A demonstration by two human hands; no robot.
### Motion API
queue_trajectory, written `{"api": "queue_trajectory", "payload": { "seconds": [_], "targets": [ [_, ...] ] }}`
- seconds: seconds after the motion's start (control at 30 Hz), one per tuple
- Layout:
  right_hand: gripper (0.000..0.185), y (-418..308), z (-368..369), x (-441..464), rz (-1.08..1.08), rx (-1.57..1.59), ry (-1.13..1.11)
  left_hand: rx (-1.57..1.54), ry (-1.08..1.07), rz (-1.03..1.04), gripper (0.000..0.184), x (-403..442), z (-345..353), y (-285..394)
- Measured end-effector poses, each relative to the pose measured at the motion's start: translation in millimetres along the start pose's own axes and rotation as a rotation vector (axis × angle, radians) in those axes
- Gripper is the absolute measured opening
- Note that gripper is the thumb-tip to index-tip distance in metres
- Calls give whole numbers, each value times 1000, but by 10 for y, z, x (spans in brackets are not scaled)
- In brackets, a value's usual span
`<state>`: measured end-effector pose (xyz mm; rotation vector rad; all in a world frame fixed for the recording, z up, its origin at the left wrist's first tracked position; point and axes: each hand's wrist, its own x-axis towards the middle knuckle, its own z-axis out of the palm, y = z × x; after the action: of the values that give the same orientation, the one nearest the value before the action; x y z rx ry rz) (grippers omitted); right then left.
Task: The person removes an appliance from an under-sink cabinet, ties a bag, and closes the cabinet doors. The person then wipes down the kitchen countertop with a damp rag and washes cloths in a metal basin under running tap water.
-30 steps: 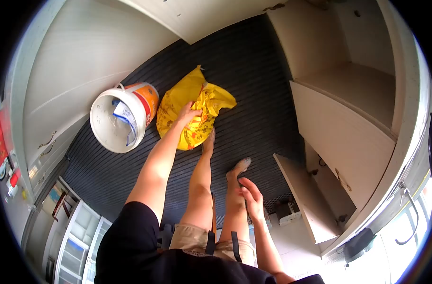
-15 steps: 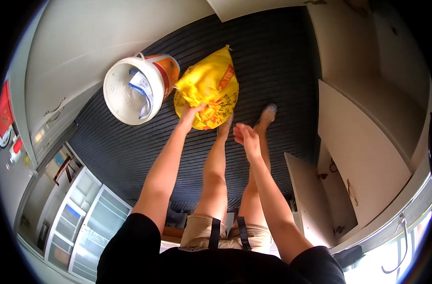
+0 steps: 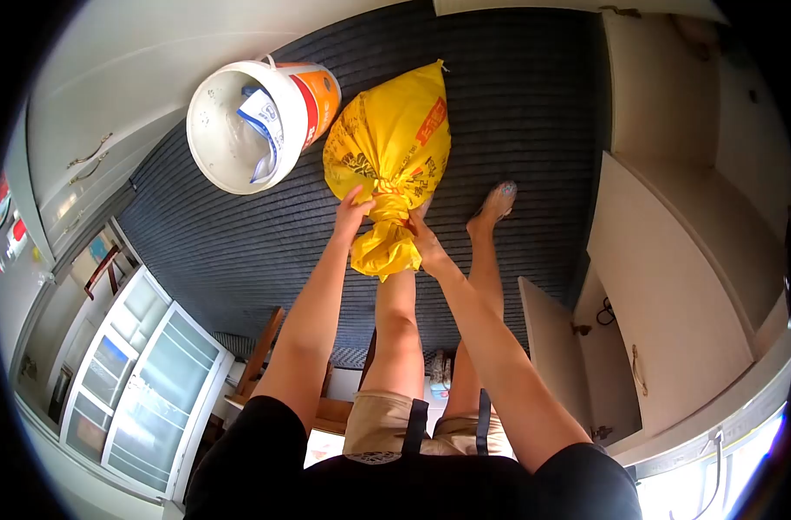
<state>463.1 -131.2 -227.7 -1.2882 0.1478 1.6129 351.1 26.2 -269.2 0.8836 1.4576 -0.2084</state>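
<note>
At centre, the left hand (image 3: 350, 215) and right hand (image 3: 427, 244) have fingers clamped on the yellow bag (image 3: 391, 152), though the right fingertips look partly hidden. A white bucket (image 3: 222, 130) sits upper left.

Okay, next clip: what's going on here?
A person has the left hand and right hand on either side of the gathered neck of a yellow bag. The full-looking bag rests on a dark ribbed floor, its loose end toward the person. Beside it is a white-and-orange bucket with a blue-and-white item inside.
</note>
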Motion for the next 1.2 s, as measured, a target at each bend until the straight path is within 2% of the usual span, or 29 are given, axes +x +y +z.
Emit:
{"api": "queue_trajectory", "payload": {
  "seconds": [0.07,0.1,0.13,0.17,0.2,0.23,0.3,0.33,0.37,0.4,0.43,0.47,0.5,0.57,0.6,0.7,0.73,0.83,0.87,0.9,0.97,1.03,1.1,1.2],
  "targets": [
    [74,161,-73,-17,-36,224,-60,251,-130,84,59,155,-27,-74],
    [75,236,-126,-40,-54,337,-86,158,-231,46,62,220,-50,-112],
    [72,340,-209,11,165,945,-40,62,-330,7,65,145,7,83],
    [61,448,-266,-81,-387,578,-259,-35,-428,-32,69,103,35,191],
    [57,499,-361,-28,-197,755,-200,-159,-409,-90,72,124,10,166],
    [55,516,-446,61,-2,925,-140,-124,-442,-76,73,78,1,182],
    [46,338,-484,107,157,1045,184,-52,-508,-39,76,-22,8,272],
    [40,403,-616,164,187,1123,89,-83,-515,71,78,92,-32,55],
    [35,404,-688,208,218,1199,-7,-52,-472,81,78,83,-14,98],
    [37,419,-706,265,280,1179,69,-22,-429,92,78,79,23,146],
    [40,347,-741,278,307,1102,-42,7,-387,105,78,53,86,200],
    [42,260,-706,249,323,1021,20,2,-248,118,67,31,183,208],
    [43,168,-677,209,337,937,82,-79,-299,94,63,68,195,205],
    [45,-112,-570,114,353,787,56,-243,-404,46,56,219,228,187],
    [47,-170,-521,70,362,712,45,-329,-335,47,42,241,269,141],
    [46,-12,-437,-10,291,756,337,-284,-258,11,37,324,310,123],
    [42,22,-383,-58,200,805,488,-237,-208,42,28,220,383,249],
    [36,88,-234,-132,205,482,595,-181,-144,189,22,278,498,137],
    [33,50,-104,-134,146,273,538,-248,-129,182,19,232,541,178],
    [40,114,6,-73,35,72,507,-224,-118,174,19,232,555,184],
    [56,-70,232,46,-292,-569,645,-175,-93,158,19,264,568,183],
    [67,-226,263,289,-533,-1056,781,-139,-31,87,20,312,579,182],
    [70,-264,223,572,-388,-1113,867,-144,64,29,22,398,633,153],
    [60,-349,41,724,-464,-1216,710,-173,192,24,24,419,651,189]
  ]
}}
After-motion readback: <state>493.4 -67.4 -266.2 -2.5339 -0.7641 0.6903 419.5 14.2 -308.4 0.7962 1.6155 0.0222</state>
